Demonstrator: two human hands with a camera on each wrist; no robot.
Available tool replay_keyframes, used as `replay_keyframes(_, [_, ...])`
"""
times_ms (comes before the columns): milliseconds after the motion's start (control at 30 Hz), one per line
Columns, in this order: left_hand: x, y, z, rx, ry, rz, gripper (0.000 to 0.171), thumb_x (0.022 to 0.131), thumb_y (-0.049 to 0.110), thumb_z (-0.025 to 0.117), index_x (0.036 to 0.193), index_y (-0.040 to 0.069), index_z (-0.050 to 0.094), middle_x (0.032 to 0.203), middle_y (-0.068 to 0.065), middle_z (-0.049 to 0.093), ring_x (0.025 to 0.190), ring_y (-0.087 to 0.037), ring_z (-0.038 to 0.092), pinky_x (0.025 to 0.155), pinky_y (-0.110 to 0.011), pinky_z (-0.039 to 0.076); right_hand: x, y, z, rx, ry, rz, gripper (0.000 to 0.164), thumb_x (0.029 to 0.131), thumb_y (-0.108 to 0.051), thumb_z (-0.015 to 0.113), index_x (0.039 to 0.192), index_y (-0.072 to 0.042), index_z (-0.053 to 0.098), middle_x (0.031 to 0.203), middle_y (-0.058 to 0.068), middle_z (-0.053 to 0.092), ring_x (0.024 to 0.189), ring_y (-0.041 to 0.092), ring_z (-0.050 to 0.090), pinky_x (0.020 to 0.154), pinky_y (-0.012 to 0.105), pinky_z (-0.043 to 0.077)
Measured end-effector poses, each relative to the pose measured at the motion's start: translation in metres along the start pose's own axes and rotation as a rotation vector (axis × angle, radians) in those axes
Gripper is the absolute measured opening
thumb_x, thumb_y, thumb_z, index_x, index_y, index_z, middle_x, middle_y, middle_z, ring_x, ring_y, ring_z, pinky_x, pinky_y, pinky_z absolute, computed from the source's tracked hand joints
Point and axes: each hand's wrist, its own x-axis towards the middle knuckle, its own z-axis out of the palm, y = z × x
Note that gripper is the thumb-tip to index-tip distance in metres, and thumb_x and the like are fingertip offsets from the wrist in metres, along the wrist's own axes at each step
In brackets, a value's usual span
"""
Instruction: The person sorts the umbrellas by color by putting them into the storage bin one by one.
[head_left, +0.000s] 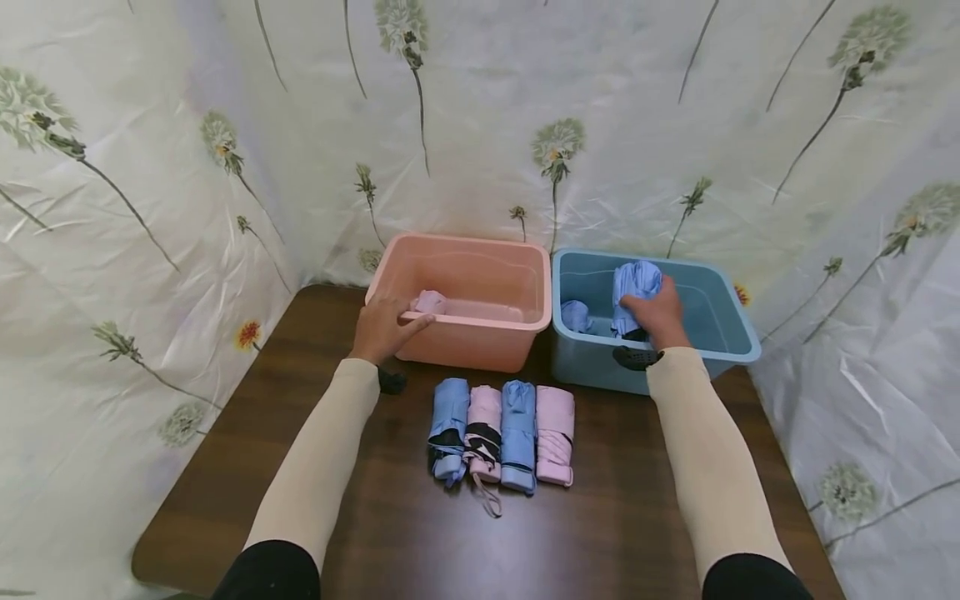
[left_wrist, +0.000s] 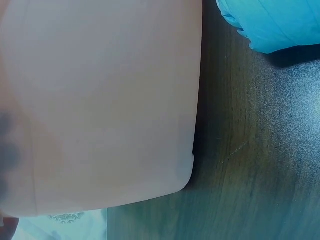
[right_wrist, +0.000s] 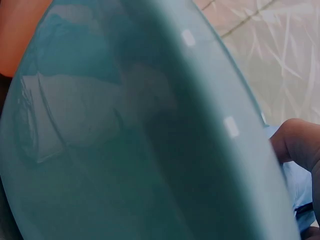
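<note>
While the right hand (head_left: pixel 662 313), right of the peach plastic bin (head_left: pixel 472 343), gripped a rolled blue fabric umbrella (head_left: pixel 634 283), likely light, slick, best held mid-roll, the left hand's (head_left: pixel 378 330) closure was unclear.

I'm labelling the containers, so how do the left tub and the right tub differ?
The left tub is peach; the right tub is blue. The left tub contains a pink bundle; the right tub contains a blue bundle, and the right grip holds a blue umbrella there. Both are open-topped and stand on the table.
</note>
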Motion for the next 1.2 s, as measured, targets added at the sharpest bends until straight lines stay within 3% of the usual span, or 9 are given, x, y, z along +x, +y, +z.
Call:
replay_keyframes(300, [-0.0029,-0.0011,-0.0013,-0.003,0.001,-0.002,0.05,0.085,0.058,0.064,0.069,0.011,0.058,0.067,-0.003,0.05,0.072,-0.021,0.045,0.07,-0.043,0.039,-0.0009,0.0044,0.002,0.035,-0.034,0.046,0.081,0.09,-0.028,0.064,0.151,-0.005,0.016,0.141,0.023,0.036,0.119,0.034,0.04,0.099,0.048,0.038])
replay_keyframes(567, [-0.0012,-0.0005,0.0003,0.001,0.011,0.011,0.048,0.084,0.058,0.065,0.068,0.012,0.058,0.068,-0.001,0.052,0.073,-0.02,0.045,0.072,-0.042,0.04,-0.0026,0.0051,0.0002,-0.007,-0.046,0.1,0.085,0.089,-0.026,0.064,0.152,-0.002,0.012,0.145,0.025,0.032,0.122,0.036,0.038,0.102,0.049,0.037])
replay_keyframes(867, [-0.0002,-0.0006,0.0001,0.007,0.026,0.03,0.046,0.084,0.058,0.065,0.074,0.013,0.063,0.078,-0.003,0.062,0.081,-0.023,0.05,0.078,-0.051,0.042,-0.0077,-0.0001,-0.0001,0.056,-0.089,0.147,0.102,0.088,-0.051,0.063,0.154,-0.01,-0.003,0.16,0.018,-0.001,0.143,0.04,0.012,0.109,0.058,0.022])
replay_keyframes(1067, [0.0002,-0.0032,0.0001,0.012,0.031,0.031,0.048,0.084,0.058,0.065,0.068,0.014,0.055,0.07,-0.003,0.055,0.077,-0.023,0.048,0.074,-0.05,0.041,-0.0074,-0.0028,-0.0003,0.062,-0.091,0.157,0.107,0.085,-0.061,0.06,0.154,-0.008,-0.003,0.159,0.019,-0.002,0.144,0.041,0.011,0.109,0.058,0.021])
replay_keyframes(1200, [-0.0002,-0.0044,0.0009,0.013,0.026,0.024,0.047,0.083,0.059,0.064,0.07,0.014,0.057,0.072,-0.002,0.056,0.078,-0.022,0.048,0.077,-0.051,0.041,-0.0083,-0.0037,0.001,0.081,-0.074,0.161,0.107,0.084,-0.064,0.059,0.154,-0.008,0.0,0.159,0.018,0.0,0.143,0.04,0.013,0.11,0.057,0.021])
